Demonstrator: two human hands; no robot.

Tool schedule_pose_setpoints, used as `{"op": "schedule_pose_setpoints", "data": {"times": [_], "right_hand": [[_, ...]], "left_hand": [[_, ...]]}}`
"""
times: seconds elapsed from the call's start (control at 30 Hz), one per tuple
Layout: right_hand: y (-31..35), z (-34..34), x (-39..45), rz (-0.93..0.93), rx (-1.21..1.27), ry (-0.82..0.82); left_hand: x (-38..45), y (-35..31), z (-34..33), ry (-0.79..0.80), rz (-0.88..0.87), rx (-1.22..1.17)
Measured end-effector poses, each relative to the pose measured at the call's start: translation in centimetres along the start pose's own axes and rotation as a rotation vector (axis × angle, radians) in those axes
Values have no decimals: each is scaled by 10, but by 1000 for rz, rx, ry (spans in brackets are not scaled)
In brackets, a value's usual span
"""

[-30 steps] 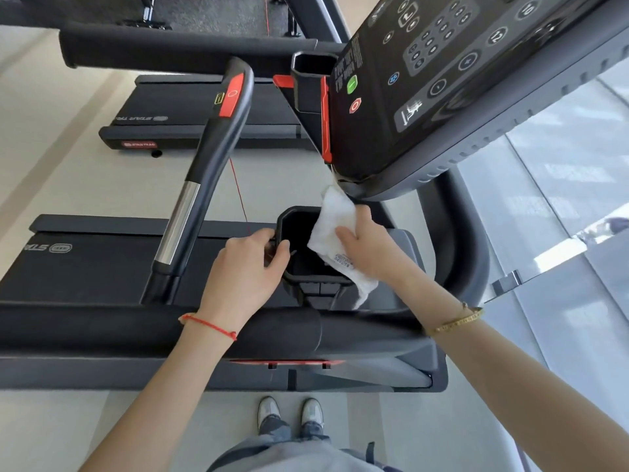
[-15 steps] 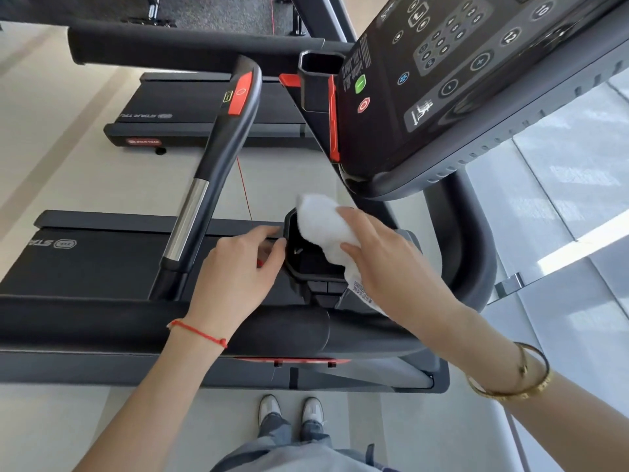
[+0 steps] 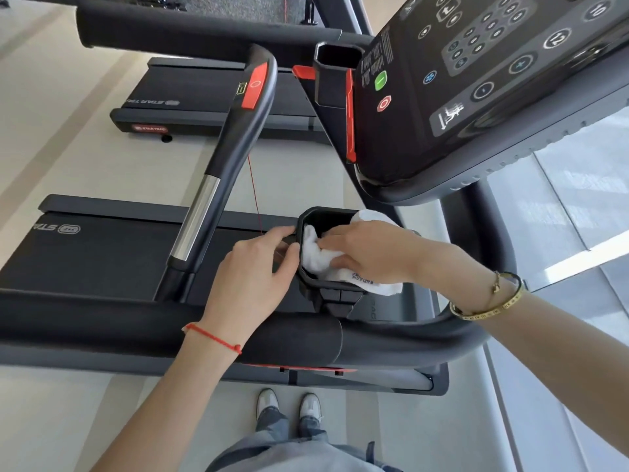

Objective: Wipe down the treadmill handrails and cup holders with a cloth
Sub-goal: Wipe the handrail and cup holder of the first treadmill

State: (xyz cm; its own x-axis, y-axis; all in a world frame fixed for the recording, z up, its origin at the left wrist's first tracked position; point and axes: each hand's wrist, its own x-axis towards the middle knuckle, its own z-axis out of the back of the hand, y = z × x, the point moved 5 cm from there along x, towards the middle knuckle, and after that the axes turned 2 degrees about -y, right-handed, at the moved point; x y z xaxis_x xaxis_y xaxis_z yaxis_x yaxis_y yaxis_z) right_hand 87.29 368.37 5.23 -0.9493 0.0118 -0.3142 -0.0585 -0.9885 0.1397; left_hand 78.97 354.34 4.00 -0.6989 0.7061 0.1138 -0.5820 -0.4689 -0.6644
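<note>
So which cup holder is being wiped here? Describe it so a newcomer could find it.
Start at the big tilted console, then drop straight below its lower edge. There sits a black cup holder between both hands, just beyond the padded front handrail. Unlike the empty holder higher up, it has a white cloth stuffed inside.

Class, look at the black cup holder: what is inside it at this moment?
Inside the cup holder is bunched white cloth, pressed in by the right hand. Its bottom is covered, so unseen.
</note>
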Motion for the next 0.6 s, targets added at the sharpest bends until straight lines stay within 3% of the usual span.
{"op": "schedule_pose_setpoints", "data": {"times": [0.17,0.27,0.37,0.53,0.6], "right_hand": [[-2,-11,9,156,-422,24],[-6,-10,10,131,-301,-57],[-14,-3,4,47,-29,-59],[-16,2,-20,20,59,-54],[-12,1,-32,37,-22,-65]], "left_hand": [[4,2,-1,-1,20,-10],[9,2,-3,6,21,-25],[16,0,-4,15,11,-52],[27,-4,-9,49,-5,-40],[30,-4,-9,56,-8,-35]]}}
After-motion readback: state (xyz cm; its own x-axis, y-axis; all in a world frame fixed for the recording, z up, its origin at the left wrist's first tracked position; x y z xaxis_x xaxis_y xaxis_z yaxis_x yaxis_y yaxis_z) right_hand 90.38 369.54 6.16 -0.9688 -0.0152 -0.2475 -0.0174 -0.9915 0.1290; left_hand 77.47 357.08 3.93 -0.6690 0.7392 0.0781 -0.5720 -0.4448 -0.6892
